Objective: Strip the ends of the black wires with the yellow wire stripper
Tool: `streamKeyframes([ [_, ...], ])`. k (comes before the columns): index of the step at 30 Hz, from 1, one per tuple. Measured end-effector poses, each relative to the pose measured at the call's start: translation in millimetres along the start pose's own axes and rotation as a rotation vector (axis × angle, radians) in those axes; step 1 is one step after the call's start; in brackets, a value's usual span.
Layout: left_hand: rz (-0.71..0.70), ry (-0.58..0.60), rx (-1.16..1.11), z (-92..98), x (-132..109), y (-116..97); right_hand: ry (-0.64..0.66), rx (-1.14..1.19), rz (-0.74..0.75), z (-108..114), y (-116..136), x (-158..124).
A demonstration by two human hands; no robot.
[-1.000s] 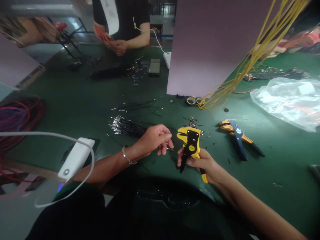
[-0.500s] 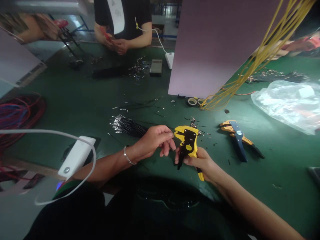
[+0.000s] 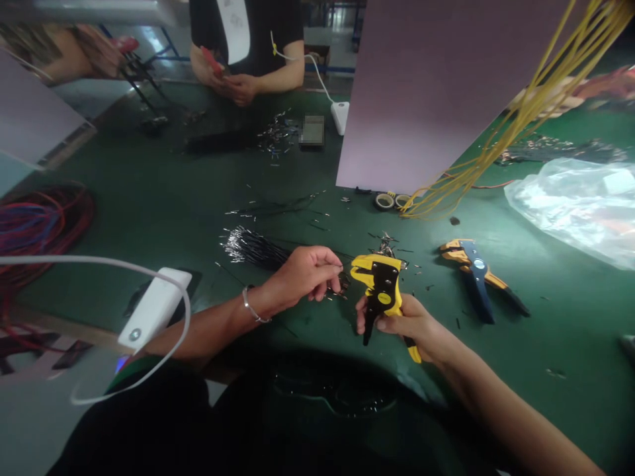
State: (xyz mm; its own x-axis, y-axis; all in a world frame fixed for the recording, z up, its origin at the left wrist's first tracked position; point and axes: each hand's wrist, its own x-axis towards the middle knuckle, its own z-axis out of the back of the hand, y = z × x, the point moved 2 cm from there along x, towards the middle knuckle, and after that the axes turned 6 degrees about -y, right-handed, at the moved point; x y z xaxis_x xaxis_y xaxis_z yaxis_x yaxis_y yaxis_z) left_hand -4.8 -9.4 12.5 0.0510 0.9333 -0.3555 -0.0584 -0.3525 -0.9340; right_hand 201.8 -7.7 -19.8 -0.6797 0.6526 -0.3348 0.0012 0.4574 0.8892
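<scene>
My right hand [image 3: 404, 324] grips the handles of a yellow and black wire stripper [image 3: 381, 291], its jaws pointing left. My left hand [image 3: 305, 274] is pinched closed just left of those jaws, holding a thin black wire that is hard to make out. A bundle of black wires with bare silvery ends [image 3: 251, 248] lies on the green table [image 3: 163, 211] right behind my left hand. Short wire scraps [image 3: 389, 248] are scattered beyond the stripper.
A second orange and blue stripper [image 3: 476, 274] lies to the right. Yellow wires [image 3: 496, 139] hang before a grey board [image 3: 421, 86]. A plastic bag [image 3: 575, 198], tape rolls [image 3: 389, 199], red and blue cables [image 3: 34, 221] and a white power bank [image 3: 151, 307] surround me. A person [image 3: 248, 46] works opposite.
My right hand drew the stripper toward my left hand's fingertips, then shifted slightly right and down. My left hand stayed pinched and curled a little tighter.
</scene>
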Motion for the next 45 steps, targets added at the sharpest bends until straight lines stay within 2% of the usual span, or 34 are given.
streamKeyframes([
  [5, -0.06, -0.09, 0.232, 2.9, -0.9, -5.6, 0.014, 0.05, -0.025, 2.1, -2.9, -1.1],
  [8, -0.109, -0.086, 0.284, 4.3, -0.6, -6.9, 0.015, 0.054, -0.03, 3.8, -2.9, -1.9],
  [12, -0.148, -0.051, 0.289, 4.6, -0.9, -8.0, 0.05, -0.008, -0.037, 4.7, -1.8, -2.3],
  [24, -0.118, 0.026, 0.351, 3.8, -2.4, -9.3, 0.125, -0.087, -0.054, 2.5, -6.8, -3.7],
  [31, -0.117, 0.067, 0.336, 3.1, -2.2, -7.7, 0.068, -0.112, -0.045, 3.3, -11.9, -3.2],
  [45, -0.077, 0.15, 0.26, 4.1, -2.7, -5.2, 0.04, -0.11, -0.077, 0.6, -12.2, -3.5],
])
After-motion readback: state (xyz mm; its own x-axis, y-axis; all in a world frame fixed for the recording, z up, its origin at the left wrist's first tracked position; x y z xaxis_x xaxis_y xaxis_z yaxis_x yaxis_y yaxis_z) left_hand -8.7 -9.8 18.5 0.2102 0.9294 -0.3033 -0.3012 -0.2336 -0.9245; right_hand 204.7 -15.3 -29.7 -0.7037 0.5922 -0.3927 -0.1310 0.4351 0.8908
